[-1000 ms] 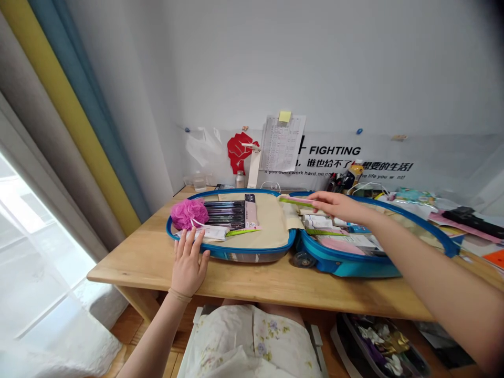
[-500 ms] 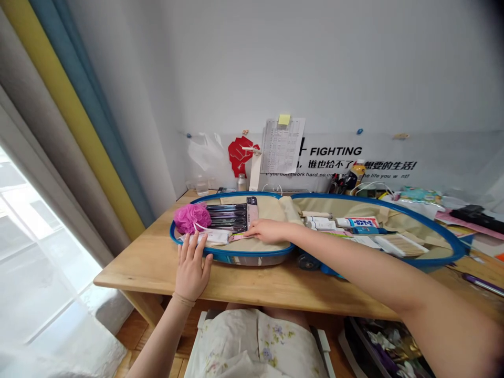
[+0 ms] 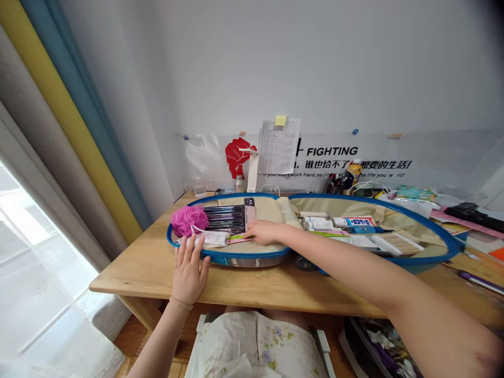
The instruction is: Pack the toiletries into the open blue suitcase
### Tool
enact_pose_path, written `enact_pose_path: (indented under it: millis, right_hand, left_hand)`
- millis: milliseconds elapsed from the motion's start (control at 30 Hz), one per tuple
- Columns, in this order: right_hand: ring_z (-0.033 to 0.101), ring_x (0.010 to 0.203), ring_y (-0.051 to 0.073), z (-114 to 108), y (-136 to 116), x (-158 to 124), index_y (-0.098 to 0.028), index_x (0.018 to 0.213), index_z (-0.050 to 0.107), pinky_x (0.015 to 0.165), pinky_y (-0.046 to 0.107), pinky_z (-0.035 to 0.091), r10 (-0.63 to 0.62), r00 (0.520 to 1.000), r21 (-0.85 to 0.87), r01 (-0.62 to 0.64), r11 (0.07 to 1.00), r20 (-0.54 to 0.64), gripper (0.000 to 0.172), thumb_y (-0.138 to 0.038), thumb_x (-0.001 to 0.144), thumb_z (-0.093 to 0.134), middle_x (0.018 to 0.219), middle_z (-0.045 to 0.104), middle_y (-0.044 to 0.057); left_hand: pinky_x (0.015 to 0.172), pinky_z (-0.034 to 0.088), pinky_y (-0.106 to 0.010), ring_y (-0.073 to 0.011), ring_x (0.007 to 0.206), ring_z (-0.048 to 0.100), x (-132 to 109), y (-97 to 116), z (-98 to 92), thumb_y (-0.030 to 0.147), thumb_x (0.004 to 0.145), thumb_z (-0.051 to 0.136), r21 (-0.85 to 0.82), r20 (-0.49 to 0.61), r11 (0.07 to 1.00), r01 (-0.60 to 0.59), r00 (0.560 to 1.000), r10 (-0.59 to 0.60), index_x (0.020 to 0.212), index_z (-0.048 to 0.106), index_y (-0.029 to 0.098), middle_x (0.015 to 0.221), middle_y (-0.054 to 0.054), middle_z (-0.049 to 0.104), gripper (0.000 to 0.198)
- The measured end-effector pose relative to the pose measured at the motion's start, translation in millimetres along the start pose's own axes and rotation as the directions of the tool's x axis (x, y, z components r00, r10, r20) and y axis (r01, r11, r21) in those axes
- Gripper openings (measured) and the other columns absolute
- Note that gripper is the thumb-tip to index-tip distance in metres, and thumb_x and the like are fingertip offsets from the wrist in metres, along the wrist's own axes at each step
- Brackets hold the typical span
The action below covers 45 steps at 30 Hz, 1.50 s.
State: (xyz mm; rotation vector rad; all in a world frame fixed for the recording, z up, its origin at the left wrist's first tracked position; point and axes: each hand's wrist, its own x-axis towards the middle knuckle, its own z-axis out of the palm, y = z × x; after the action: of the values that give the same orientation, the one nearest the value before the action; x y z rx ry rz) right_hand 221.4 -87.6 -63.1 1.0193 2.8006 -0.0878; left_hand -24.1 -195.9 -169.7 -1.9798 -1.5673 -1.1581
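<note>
A suitcase with blue rims (image 3: 236, 255) lies opened out on the wooden table. My left hand (image 3: 189, 273) rests on the near rim of its left half, fingers stretched out and holding nothing. Inside that half, my right hand (image 3: 263, 232) has its fingers closed on the end of a flat pink and green packet (image 3: 236, 238). Beside the packet lies a white tube-like pack (image 3: 212, 239). Behind these are a pink bath puff (image 3: 189, 219) and a pack of dark toothbrushes (image 3: 224, 216). My right forearm partly hides the suitcase's right half.
The right half holds a toothpaste box (image 3: 356, 222), white tubes (image 3: 317, 223) and a pack of cotton swabs (image 3: 397, 243). At the back stand a small bottle (image 3: 239, 184) and a white lamp (image 3: 253, 170). A purple pen (image 3: 478, 281) lies at the right.
The camera view has shifted slightly. My right hand stays at the pink and green packet, which lies a little differently, more of its green part showing. My left hand stays on the rim.
</note>
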Motion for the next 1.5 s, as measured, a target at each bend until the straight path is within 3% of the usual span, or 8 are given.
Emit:
enact_pose_path:
  millis: [233,433,600,767,1000,1267,1367,1500]
  right_hand:
    - [0.059,0.112,0.02,-24,0,-16,-0.028,0.123,0.066,0.094,0.027,0.045,0.087,0.995,0.049,-0.084,0.995,-0.054,0.044,-0.017,0.083,0.053,0.126,0.064,0.005]
    - [0.062,0.105,0.022,-68,67,-80,-0.025,0.12,0.066,0.089,0.032,0.047,0.391,0.906,0.105,-0.378,0.92,-0.163,0.04,-0.025,0.087,0.044,0.122,0.066,0.006]
    - [0.066,0.084,0.023,-42,113,-143,-0.018,0.092,0.073,0.072,0.032,0.048,0.569,0.822,0.128,-0.563,0.817,-0.019,0.025,-0.02,0.072,0.058,0.096,0.073,0.01]
    - [0.067,0.088,0.023,-2,122,-180,-0.02,0.092,0.072,0.073,0.029,0.047,0.598,0.799,0.167,-0.598,0.784,0.06,0.027,-0.015,0.066,0.063,0.103,0.071,0.012]
    - [0.063,0.078,0.023,12,128,-187,-0.021,0.086,0.067,0.066,0.03,0.04,0.619,0.784,0.183,-0.616,0.767,0.047,0.019,-0.016,0.069,0.06,0.091,0.071,0.012]
    - [0.058,0.07,0.02,3,124,-194,-0.02,0.071,0.062,0.063,0.028,0.036,0.653,0.757,0.255,-0.639,0.726,0.036,0.005,-0.024,0.068,0.064,0.075,0.066,0.006]
    - [0.056,0.066,0.018,-10,130,-197,-0.019,0.083,0.063,0.062,0.028,0.038,0.696,0.718,0.329,-0.654,0.681,-0.013,0.02,-0.037,0.081,0.055,0.075,0.065,0.007]
    - [0.054,0.064,0.014,-32,121,-181,-0.023,0.117,0.054,0.06,0.026,0.041,0.728,0.677,0.447,-0.621,0.644,-0.109,0.041,-0.048,0.091,0.036,0.094,0.066,0.006]
  left_hand:
    - [0.117,0.019,-0.056,-0.0301,0.147,0.018,0,-1,-0.5,0.032,0.096,0.039,0.007,0.003,1.0,-0.002,1.0,0.002,0.148,0.035,0.022,0.152,-0.013,0.038,0.053]
    - [0.117,0.02,-0.055,-0.0298,0.147,0.019,0,0,-0.1,0.033,0.097,0.038,0.001,0.004,1.0,-0.002,1.0,0.002,0.147,0.036,0.022,0.152,-0.012,0.038,0.051]
    - [0.117,0.019,-0.055,-0.0303,0.147,0.019,0,-1,0.5,0.033,0.097,0.038,0.007,-0.002,1.0,-0.005,1.0,0.005,0.145,0.039,0.02,0.151,-0.014,0.039,0.05]
    - [0.117,0.019,-0.054,-0.03,0.147,0.018,0,-1,0.4,0.033,0.097,0.038,0.017,-0.005,1.0,-0.022,1.0,0.022,0.146,0.038,0.02,0.152,-0.014,0.037,0.05]
    - [0.117,0.019,-0.053,-0.0291,0.147,0.017,0,0,-0.9,0.032,0.098,0.038,0.03,-0.015,0.999,-0.028,0.999,0.029,0.146,0.037,0.02,0.152,-0.015,0.038,0.05]
    - [0.117,0.019,-0.053,-0.0299,0.146,0.019,1,1,-0.4,0.032,0.097,0.038,0.023,-0.023,0.999,-0.033,0.999,0.033,0.145,0.038,0.019,0.151,-0.014,0.039,0.05]
    - [0.117,0.019,-0.053,-0.0297,0.146,0.02,0,0,0.3,0.032,0.097,0.038,0.028,-0.034,0.999,-0.037,0.999,0.038,0.146,0.038,0.02,0.151,-0.014,0.039,0.05]
    - [0.117,0.018,-0.054,-0.0302,0.146,0.02,0,-1,1.3,0.033,0.097,0.039,0.026,-0.018,0.999,-0.022,1.0,0.022,0.147,0.037,0.021,0.152,-0.013,0.037,0.051]
